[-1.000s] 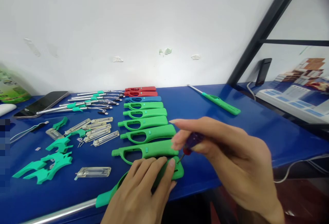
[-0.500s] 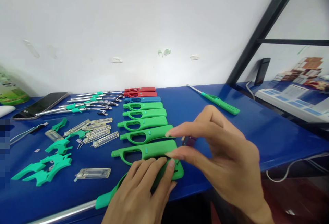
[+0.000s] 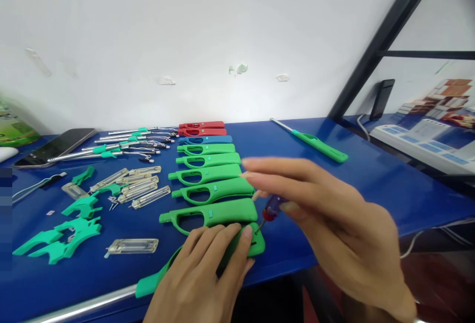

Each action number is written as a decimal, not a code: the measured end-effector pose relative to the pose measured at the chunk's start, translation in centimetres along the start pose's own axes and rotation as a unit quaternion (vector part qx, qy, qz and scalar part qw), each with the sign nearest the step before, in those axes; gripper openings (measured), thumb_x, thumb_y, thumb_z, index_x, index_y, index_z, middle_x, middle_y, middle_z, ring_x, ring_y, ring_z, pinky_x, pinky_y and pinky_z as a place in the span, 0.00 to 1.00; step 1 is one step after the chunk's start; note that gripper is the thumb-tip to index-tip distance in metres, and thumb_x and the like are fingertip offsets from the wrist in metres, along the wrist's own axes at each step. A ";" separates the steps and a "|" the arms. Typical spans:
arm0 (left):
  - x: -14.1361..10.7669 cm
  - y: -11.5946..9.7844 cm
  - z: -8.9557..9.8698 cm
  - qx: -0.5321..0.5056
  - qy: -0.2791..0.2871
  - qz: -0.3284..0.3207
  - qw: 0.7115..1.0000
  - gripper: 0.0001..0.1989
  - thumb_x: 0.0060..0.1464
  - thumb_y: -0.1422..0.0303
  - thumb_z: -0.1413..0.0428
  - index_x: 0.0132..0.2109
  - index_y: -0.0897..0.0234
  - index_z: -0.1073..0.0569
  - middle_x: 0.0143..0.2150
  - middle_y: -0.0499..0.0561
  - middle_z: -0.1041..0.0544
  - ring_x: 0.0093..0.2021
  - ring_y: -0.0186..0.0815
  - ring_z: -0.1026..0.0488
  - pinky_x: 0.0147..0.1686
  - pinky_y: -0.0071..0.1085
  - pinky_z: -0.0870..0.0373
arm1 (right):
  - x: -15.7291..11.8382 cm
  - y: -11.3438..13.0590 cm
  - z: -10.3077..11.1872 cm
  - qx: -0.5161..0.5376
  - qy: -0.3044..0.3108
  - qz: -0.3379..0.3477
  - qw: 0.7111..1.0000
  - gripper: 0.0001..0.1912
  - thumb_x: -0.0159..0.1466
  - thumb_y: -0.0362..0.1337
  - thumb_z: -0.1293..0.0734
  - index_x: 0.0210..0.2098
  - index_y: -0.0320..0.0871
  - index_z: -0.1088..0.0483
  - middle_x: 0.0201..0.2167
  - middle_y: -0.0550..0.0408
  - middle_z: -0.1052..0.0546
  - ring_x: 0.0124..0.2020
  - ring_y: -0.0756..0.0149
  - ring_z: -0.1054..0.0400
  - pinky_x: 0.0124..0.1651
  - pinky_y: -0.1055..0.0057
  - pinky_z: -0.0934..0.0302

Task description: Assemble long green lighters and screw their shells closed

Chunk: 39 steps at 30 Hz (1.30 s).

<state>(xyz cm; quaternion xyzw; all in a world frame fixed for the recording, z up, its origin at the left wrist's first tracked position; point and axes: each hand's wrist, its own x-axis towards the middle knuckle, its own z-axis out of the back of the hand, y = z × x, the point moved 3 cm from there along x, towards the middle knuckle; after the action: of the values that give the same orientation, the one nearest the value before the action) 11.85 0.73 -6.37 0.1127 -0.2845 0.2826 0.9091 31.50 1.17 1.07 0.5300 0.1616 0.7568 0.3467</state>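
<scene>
Head view is showing a person's two bare hands working at a blue counter (image 3: 256, 147). The left hand (image 3: 200, 273) is lying palm down over a green lighter (image 3: 259, 248) near the counter's front edge, its fingers closing over the handle, the index finger resting on top and the thumb lying along the near side. From under that hand a teal collar (image 3: 146, 285) and a silver tube (image 3: 92, 305) are pointing toward the lower left. The right hand (image 3: 345, 224) is holding a screwdriver (image 3: 272, 207) by its purple handle, with the thumb and fingers bending loosely around it (how firmly, I cannot tell) and the upper fingers reaching out past it. The screwdriver is leaning, its tip meeting the far end of the lighter's handle. Just beyond, empty handle shells (image 3: 213, 189) in green, blue and red are forming a row; clear tanks (image 3: 151, 197), teal triggers (image 3: 70, 239) and metal rods (image 3: 100, 151) are lying to the left, while another green lighter (image 3: 321, 148) is resting well apart, on the right.
</scene>
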 end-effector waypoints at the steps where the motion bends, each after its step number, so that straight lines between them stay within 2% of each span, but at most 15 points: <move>1: 0.0 0.0 0.0 0.004 0.002 -0.002 1.000 0.17 0.74 0.70 0.47 0.65 0.62 0.24 0.56 0.57 0.16 0.54 0.44 0.18 0.53 0.39 0.19 | 0.0 0.0 0.0 0.010 -0.015 -0.001 1.000 0.19 0.78 0.29 0.37 0.61 0.51 0.21 0.53 0.58 0.18 0.49 0.70 0.23 0.45 0.74 0.25; 5: -0.1 0.0 0.0 0.012 0.001 -0.006 1.000 0.18 0.75 0.70 0.48 0.66 0.61 0.24 0.56 0.56 0.16 0.54 0.43 0.18 0.54 0.39 0.20 | -0.1 -0.2 0.4 -0.034 -0.105 0.005 0.994 0.12 0.68 0.31 0.23 0.49 0.51 0.16 0.37 0.61 0.21 0.38 0.72 0.27 0.41 0.75 0.28; 7: -0.1 0.0 0.1 0.012 -0.002 -0.004 1.000 0.17 0.75 0.70 0.47 0.65 0.61 0.24 0.56 0.56 0.16 0.54 0.43 0.18 0.54 0.39 0.20 | -0.1 -0.1 0.4 -0.041 -0.082 -0.003 0.996 0.12 0.70 0.34 0.24 0.52 0.52 0.16 0.42 0.59 0.21 0.40 0.71 0.27 0.41 0.74 0.27; 10: 0.0 -0.1 0.1 0.007 -0.001 -0.001 1.000 0.17 0.74 0.70 0.46 0.65 0.61 0.24 0.56 0.56 0.16 0.54 0.44 0.18 0.53 0.39 0.19 | -0.3 0.1 0.2 0.015 -0.024 -0.019 0.999 0.19 0.76 0.29 0.34 0.61 0.53 0.21 0.51 0.56 0.19 0.44 0.68 0.24 0.42 0.71 0.25; 12: 0.1 -0.1 0.1 0.002 0.001 0.000 1.000 0.17 0.74 0.70 0.46 0.65 0.61 0.24 0.55 0.56 0.16 0.54 0.44 0.18 0.53 0.39 0.19 | -0.4 0.2 0.2 0.019 -0.042 -0.010 0.999 0.19 0.74 0.27 0.32 0.57 0.52 0.19 0.46 0.58 0.17 0.41 0.68 0.23 0.40 0.71 0.26; 15: 0.1 -0.1 0.1 -0.005 -0.004 0.002 1.000 0.17 0.74 0.71 0.46 0.64 0.60 0.23 0.55 0.56 0.16 0.54 0.43 0.18 0.53 0.38 0.19 | -0.4 0.3 0.3 -0.049 -0.102 0.012 0.994 0.12 0.68 0.32 0.23 0.50 0.51 0.16 0.36 0.59 0.19 0.36 0.69 0.27 0.37 0.70 0.28; 18: 0.1 0.0 0.1 -0.008 -0.003 0.005 1.000 0.17 0.74 0.71 0.46 0.65 0.60 0.23 0.55 0.56 0.16 0.54 0.43 0.17 0.53 0.39 0.19 | -0.3 0.3 0.4 -0.040 -0.058 -0.008 0.998 0.14 0.74 0.36 0.28 0.57 0.51 0.18 0.45 0.55 0.18 0.41 0.67 0.24 0.43 0.69 0.26; 21: 0.1 -0.1 0.1 -0.011 -0.003 0.009 1.000 0.17 0.74 0.71 0.46 0.65 0.61 0.23 0.55 0.56 0.16 0.54 0.44 0.17 0.53 0.39 0.18 | -0.4 0.6 0.3 0.024 -0.008 -0.017 1.000 0.19 0.76 0.29 0.34 0.61 0.51 0.21 0.50 0.57 0.17 0.46 0.68 0.22 0.46 0.71 0.24; 25: 0.1 -0.1 0.2 -0.011 0.001 0.005 1.000 0.17 0.74 0.72 0.48 0.64 0.61 0.23 0.54 0.56 0.16 0.54 0.44 0.17 0.52 0.39 0.18 | -0.4 0.8 0.4 -0.035 -0.078 0.015 0.996 0.12 0.67 0.32 0.22 0.50 0.49 0.16 0.37 0.59 0.18 0.36 0.70 0.25 0.38 0.74 0.26; 27: 0.0 -0.1 0.2 -0.005 0.000 0.005 1.000 0.17 0.74 0.71 0.47 0.64 0.61 0.23 0.54 0.56 0.16 0.54 0.44 0.17 0.52 0.40 0.18 | -0.5 0.7 0.3 -0.067 -0.076 0.015 0.995 0.14 0.69 0.35 0.23 0.53 0.49 0.16 0.41 0.56 0.18 0.37 0.68 0.25 0.38 0.72 0.26; 30: -0.1 0.0 0.0 -0.002 -0.007 0.001 1.000 0.16 0.74 0.71 0.46 0.64 0.61 0.23 0.55 0.56 0.16 0.54 0.44 0.17 0.53 0.39 0.19 | -0.6 0.2 0.1 -0.027 -0.042 -0.002 0.999 0.21 0.74 0.30 0.31 0.63 0.53 0.22 0.53 0.55 0.17 0.43 0.65 0.21 0.39 0.69 0.24; 32: -0.1 0.1 -0.2 -0.005 -0.004 -0.011 1.000 0.16 0.74 0.71 0.46 0.64 0.59 0.23 0.55 0.55 0.16 0.54 0.42 0.17 0.54 0.38 0.19 | -0.5 -0.1 0.1 0.006 -0.059 0.005 0.998 0.23 0.72 0.27 0.31 0.61 0.55 0.21 0.48 0.57 0.15 0.41 0.65 0.21 0.38 0.68 0.24; 35: -0.2 0.3 -0.4 0.000 0.001 -0.028 1.000 0.16 0.74 0.72 0.47 0.63 0.59 0.22 0.56 0.55 0.16 0.53 0.41 0.16 0.53 0.36 0.19 | -0.3 -0.2 0.4 -0.015 -0.101 0.024 0.994 0.17 0.67 0.28 0.23 0.51 0.53 0.16 0.35 0.58 0.19 0.35 0.66 0.25 0.36 0.69 0.26; 37: -0.2 0.4 -0.4 0.003 0.003 -0.030 1.000 0.16 0.74 0.72 0.47 0.63 0.59 0.22 0.55 0.54 0.16 0.52 0.41 0.16 0.53 0.35 0.19 | -0.3 0.0 0.5 -0.024 -0.089 0.013 0.996 0.13 0.66 0.34 0.21 0.50 0.52 0.15 0.37 0.56 0.19 0.36 0.65 0.25 0.35 0.69 0.26; 39: -0.2 0.4 -0.4 0.004 0.003 -0.030 1.000 0.16 0.74 0.72 0.47 0.63 0.58 0.22 0.55 0.54 0.16 0.52 0.40 0.17 0.53 0.35 0.19 | -0.4 0.3 0.6 -0.001 -0.053 -0.009 0.999 0.12 0.71 0.37 0.26 0.54 0.52 0.16 0.45 0.53 0.17 0.42 0.62 0.21 0.40 0.68 0.23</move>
<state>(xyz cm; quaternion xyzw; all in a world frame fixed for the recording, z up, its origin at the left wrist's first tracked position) 11.64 1.13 -6.74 0.1238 -0.2770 0.2568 0.9176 32.03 0.59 1.19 0.5680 0.1473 0.7243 0.3621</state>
